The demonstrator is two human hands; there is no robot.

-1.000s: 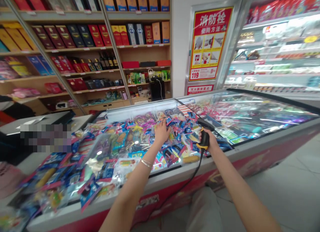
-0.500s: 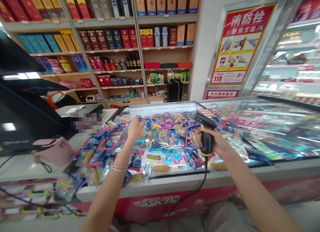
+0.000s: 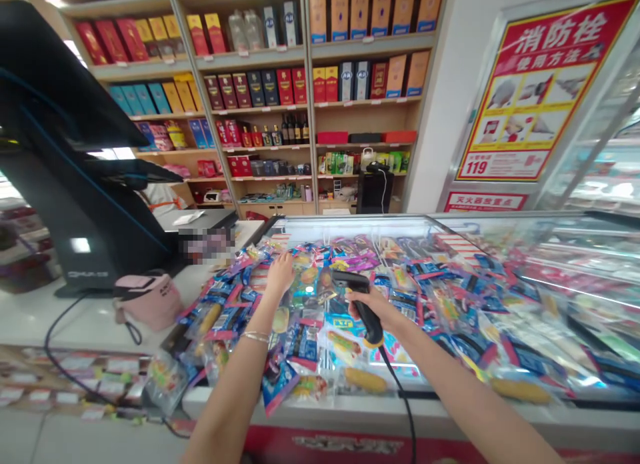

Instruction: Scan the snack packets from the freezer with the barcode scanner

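My right hand (image 3: 374,308) grips a black barcode scanner (image 3: 361,292) with yellow trim, its head pointing left above the packets. A dark cord runs down from its handle. My left hand (image 3: 281,272) is over the packets on the far left side of the chest freezer, fingers curled and pressed together. Its fingertips are partly hidden, so what they hold cannot be made out. Just right of it is a teal snack packet (image 3: 306,279). Blue and pink wrapped packets (image 3: 227,311) lie all around, with a wrapped corn cob (image 3: 366,380) at the front.
The chest freezer (image 3: 280,432) has a glass top and red front. On the counter at left stand a black checkout machine (image 3: 100,204) and a pink pouch (image 3: 150,300). Shelves of boxes (image 3: 250,91) line the back wall, beside a red fire-hydrant poster (image 3: 543,91).
The view has turned left and come closer. My right hand has brought the scanner leftward, nearer my left hand. The left hand's fingers, raised and apart before, are now curled down over the packets.
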